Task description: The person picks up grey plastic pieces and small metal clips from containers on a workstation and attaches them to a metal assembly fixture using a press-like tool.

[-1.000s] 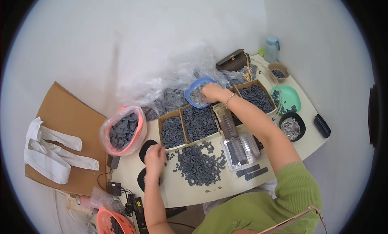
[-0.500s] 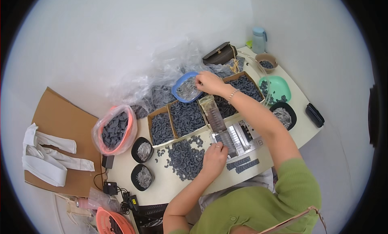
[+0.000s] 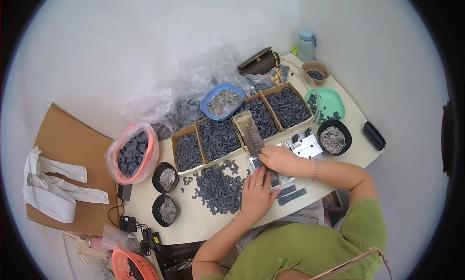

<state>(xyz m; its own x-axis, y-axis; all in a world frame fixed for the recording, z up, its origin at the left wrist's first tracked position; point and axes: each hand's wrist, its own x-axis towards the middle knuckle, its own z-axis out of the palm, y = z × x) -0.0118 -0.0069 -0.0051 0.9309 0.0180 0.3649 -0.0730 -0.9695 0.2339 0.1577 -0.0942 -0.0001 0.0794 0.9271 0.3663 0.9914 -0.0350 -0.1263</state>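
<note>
A metal fixture lies on the table in front of me, with dark grey parts in its near section. My right hand is over it, fingers closed and pressed down at its left part; what they hold, if anything, is hidden. Beside it my left hand rests at the fixture's near left edge, fingers stretched out and thumb apart. A clear slotted plate stands slanted just behind my hands. Loose grey curved pieces lie heaped to the left of my left hand. Two strips of joined grey pieces lie near the front edge.
A divided cardboard box of grey pieces stands behind the fixture, with a blue tray of metal pins on its edge. Black bowls hold pins. A green tray, a pink basket and a bottle stand around.
My right hand has come back from the blue tray to the fixture. My left hand has shifted slightly, its fingers now stretched out along the fixture's edge.
</note>
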